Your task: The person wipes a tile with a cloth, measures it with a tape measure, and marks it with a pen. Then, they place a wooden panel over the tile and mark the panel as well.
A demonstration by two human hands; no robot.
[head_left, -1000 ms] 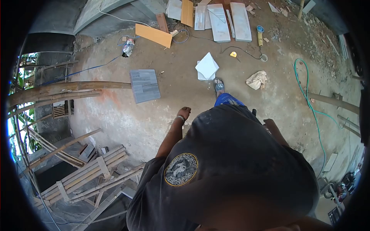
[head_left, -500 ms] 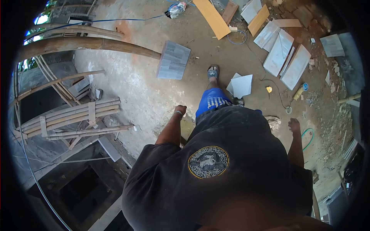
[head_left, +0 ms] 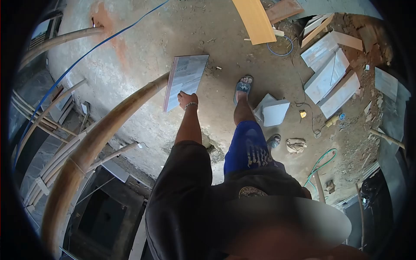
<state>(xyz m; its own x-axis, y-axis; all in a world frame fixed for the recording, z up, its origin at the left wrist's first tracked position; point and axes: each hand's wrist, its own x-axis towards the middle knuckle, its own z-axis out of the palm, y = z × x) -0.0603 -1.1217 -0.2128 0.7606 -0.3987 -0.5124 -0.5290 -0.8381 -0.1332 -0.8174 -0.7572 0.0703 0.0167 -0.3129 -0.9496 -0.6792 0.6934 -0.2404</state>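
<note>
My left hand is at the near edge of a stack of grey wood-patterned floor tiles. Its fingers are bent over the edge of the top tile, and a bracelet circles the wrist. Reddish edges of several tiles show along the stack's left side. The stack lies beside the end of a thick bamboo pole. My right hand is not in view; the dark shirt and a pale blurred shape fill that side. White tile pieces lie on the floor to the right of my sandalled foot.
More tiles lie at the upper right near a yellow-orange board. A blue cable crosses the upper left. A crumpled cloth and a green hose are on the right. A dark opening is at lower left.
My left hand has reached forward from my side to the tile stack. I have bent forward and the view has shifted. My right hand has gone out of view.
</note>
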